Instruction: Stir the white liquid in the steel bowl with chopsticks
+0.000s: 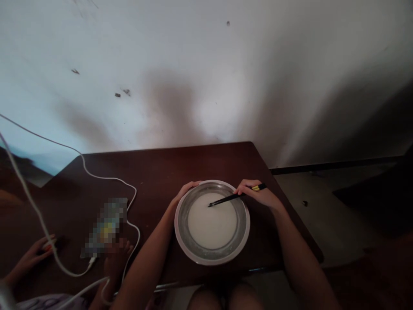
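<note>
A wide metal bowl [211, 259] stands near the front edge of the table, with a white, milky liquid [213, 226] in it. My left hand [187, 187] grips the bowl's far left side; its fingertips are partly hidden behind the rim. In my right hand [254, 192], over the bowl's right rim, is a pair of black chopsticks [227, 198] with yellow bands near the upper end. They slant down to the left, and their tips meet the liquid's surface left of the bowl's centre.
The dark brown table [180, 161] stands against a white wall [206, 86]. To the left lies a blurred-out device [108, 226] with a white cable [111, 178] trailing across the table. Another person's hands [40, 249] rest near it. Bare floor [303, 215] shows on the right.
</note>
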`<state>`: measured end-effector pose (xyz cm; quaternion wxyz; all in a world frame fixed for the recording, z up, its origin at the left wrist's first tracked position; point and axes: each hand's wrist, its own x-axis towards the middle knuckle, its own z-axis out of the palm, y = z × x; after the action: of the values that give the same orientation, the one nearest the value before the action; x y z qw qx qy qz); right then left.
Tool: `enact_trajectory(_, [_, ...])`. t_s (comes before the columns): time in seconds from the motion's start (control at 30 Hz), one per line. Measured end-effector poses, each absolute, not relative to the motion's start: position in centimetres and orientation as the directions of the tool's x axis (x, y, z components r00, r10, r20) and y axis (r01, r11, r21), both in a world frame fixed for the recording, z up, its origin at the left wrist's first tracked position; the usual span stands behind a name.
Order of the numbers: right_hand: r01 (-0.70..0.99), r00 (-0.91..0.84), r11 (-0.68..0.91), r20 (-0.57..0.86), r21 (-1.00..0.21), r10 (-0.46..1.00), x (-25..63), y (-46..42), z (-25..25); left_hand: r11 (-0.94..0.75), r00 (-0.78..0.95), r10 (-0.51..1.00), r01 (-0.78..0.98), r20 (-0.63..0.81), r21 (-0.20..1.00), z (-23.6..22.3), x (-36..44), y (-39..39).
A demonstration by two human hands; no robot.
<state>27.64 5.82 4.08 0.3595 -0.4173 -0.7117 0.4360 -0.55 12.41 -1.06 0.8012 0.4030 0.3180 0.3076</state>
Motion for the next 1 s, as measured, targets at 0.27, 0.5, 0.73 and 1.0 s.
enact_trajectory(0.27, [0.265,-0.478,0.264,0.111,-0.927,0.871,27.3,5.8,3.9,0.482,0.598,0.756,-0.232,-0.267,0.845,-1.0,-0.5,12.3])
enact_trajectory(0.5, [0.285,-0.400,0.275,0.147,-0.918,0.905,27.6,5.8,4.0,0.489,0.584,0.761,-0.229,-0.283,0.842,-0.9,-0.4,12.2])
enact_trajectory(0.73, [0.324,-0.304,0.315,0.216,-0.892,0.928,27.7,5.8,3.8,0.517,0.579,0.755,-0.237,-0.308,0.822,-1.0,-0.4,12.3])
enact_trajectory(1.0, [0.358,-0.273,0.374,0.287,-0.856,0.918,27.7,5.9,3.8,0.457,0.487,0.832,-0.332,-0.265,0.826,-2.0,-0.7,13.2])
